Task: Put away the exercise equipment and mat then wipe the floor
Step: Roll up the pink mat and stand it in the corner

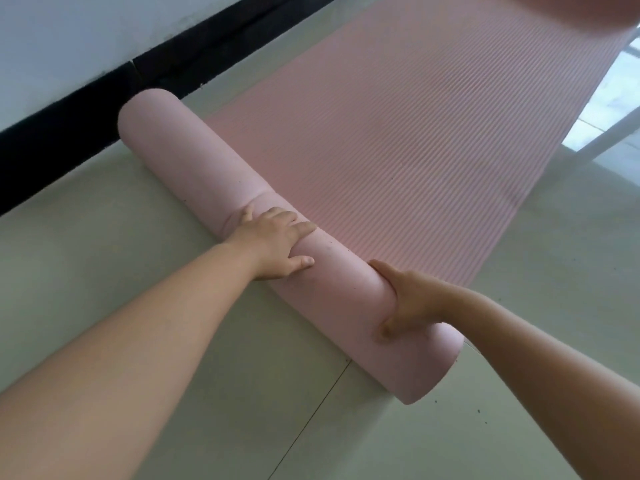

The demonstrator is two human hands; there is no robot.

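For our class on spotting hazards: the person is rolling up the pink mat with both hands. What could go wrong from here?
1. Both hands, left hand and right hand, sit toward the near end of the roll; the far end may loosen or roll unevenly.
2. The roll is dented under the left hand, so it may wind slack.
3. Specks on the floor could get wound into the mat.

One view only, from a wide-angle camera worn on the person's head. It looks forward and steeply down at the floor (104,271), close enough that both bare forearms fill the lower corners. The left hand (273,244) and right hand (412,299) sit near the middle of the picture on the pink mat (398,133), which runs away to the upper right. The black skirting board (69,133) slants across the upper left, so the camera is tilted.
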